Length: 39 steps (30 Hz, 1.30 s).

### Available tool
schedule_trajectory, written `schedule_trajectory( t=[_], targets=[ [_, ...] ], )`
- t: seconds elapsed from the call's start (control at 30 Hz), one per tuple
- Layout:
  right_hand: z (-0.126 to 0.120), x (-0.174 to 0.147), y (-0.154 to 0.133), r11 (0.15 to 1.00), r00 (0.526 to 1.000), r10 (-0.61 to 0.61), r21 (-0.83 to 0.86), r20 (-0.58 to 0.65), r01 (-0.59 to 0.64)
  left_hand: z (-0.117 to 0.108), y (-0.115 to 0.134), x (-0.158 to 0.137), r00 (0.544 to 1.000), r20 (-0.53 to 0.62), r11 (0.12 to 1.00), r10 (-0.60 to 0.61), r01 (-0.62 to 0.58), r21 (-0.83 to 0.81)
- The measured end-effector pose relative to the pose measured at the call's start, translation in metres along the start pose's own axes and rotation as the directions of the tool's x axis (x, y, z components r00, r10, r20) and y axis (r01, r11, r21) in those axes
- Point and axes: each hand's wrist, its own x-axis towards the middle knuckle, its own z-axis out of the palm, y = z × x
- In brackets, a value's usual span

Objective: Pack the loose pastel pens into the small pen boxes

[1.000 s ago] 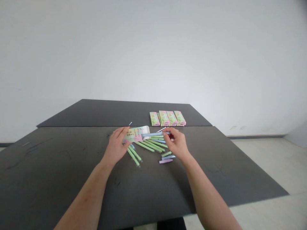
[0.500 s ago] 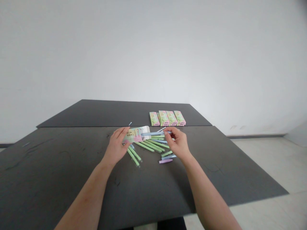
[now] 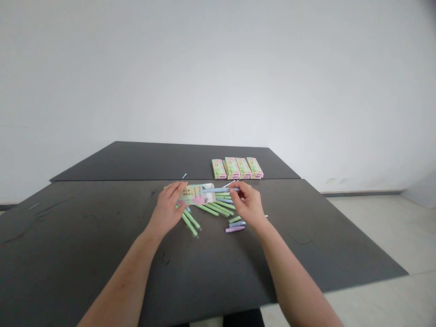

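My left hand (image 3: 168, 206) is closed around one end of a small pink, green and yellow printed box (image 3: 192, 194), whose white flap end is open toward the right. Pinched in the fingers of my right hand (image 3: 248, 202) is a blue pen (image 3: 220, 190), held level, its left end at the mouth of the box. How far the tip reaches inside is hard to see. Below the box lie several green pens (image 3: 218, 208). A purple pen (image 3: 235, 229) rests on the table under my right hand, with blue and green pens just above it.
Several closed boxes (image 3: 240, 168) in the same print lie in a row, some stacked, on the far dark table. A seam divides it from the near table (image 3: 211, 268). One small pale stick (image 3: 184, 175) lies near that seam. A wall stands behind.
My right hand has moved slightly left with the blue pen, so the pen now lines up with the box's open end. The box has turned a little more level.
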Motion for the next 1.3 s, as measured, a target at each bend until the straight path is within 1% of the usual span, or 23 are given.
schedule_trajectory(
  t=[0.1, 0.2, 0.3, 0.37, 0.47, 0.6, 0.7, 0.77, 0.87, 0.97, 1.1, 1.3],
  targets=[
    [0.003, 0.000, 0.001, 0.999, 0.999, -0.005, -0.044, -0.032, 0.003, 0.000, 0.000, 0.000, 1.000, -0.003, 1.000, 0.003, -0.003, 0.016],
    [0.005, -0.001, 0.002, 0.999, 0.997, -0.014, -0.052, -0.076, 0.010, 0.001, 0.001, 0.000, 1.000, 0.006, 1.000, 0.004, -0.004, 0.017],
    [0.008, -0.002, 0.002, 0.999, 0.996, -0.019, -0.051, -0.082, 0.015, 0.000, 0.001, 0.000, 1.000, 0.007, 1.000, -0.002, 0.002, 0.005],
    [0.011, -0.002, 0.001, 0.998, 0.998, -0.029, -0.058, -0.050, 0.026, 0.000, 0.002, 0.000, 1.000, 0.014, 1.000, 0.002, -0.002, -0.003],
    [0.018, -0.002, 0.001, 0.996, 0.998, -0.051, -0.076, 0.023, 0.053, 0.001, 0.004, -0.001, 0.998, 0.060, 1.000, 0.028, -0.028, -0.009],
    [0.028, -0.003, 0.000, 0.997, 0.993, -0.057, -0.052, 0.100, 0.062, 0.003, 0.008, -0.002, 0.995, 0.093, 1.000, 0.025, -0.025, -0.003],
    [0.033, -0.005, 0.001, 0.998, 0.985, -0.043, -0.037, 0.169, 0.050, 0.004, 0.008, -0.002, 0.993, 0.118, 1.000, 0.024, -0.025, 0.006],
    [0.033, -0.006, 0.001, 1.000, 0.982, -0.014, -0.023, 0.187, 0.018, 0.005, 0.008, -0.002, 0.993, 0.121, 1.000, 0.017, -0.018, 0.007],
    [0.029, -0.006, 0.004, 0.998, 0.986, 0.012, 0.055, 0.163, -0.021, 0.004, 0.006, -0.002, 0.995, 0.103, 1.000, 0.000, -0.001, 0.009],
    [0.024, -0.005, 0.006, 0.995, 0.994, 0.009, 0.102, 0.113, -0.020, 0.004, 0.005, -0.001, 0.996, 0.087, 1.000, 0.001, -0.002, 0.013],
    [0.024, -0.005, 0.008, 0.998, 0.998, -0.042, 0.047, 0.055, 0.040, 0.003, 0.004, -0.001, 0.996, 0.089, 1.000, 0.007, -0.008, 0.012],
    [0.026, -0.004, 0.009, 0.992, 0.991, -0.129, 0.006, 0.029, 0.129, 0.004, 0.003, -0.001, 0.996, 0.088, 1.000, 0.003, -0.004, 0.017]
  ],
)
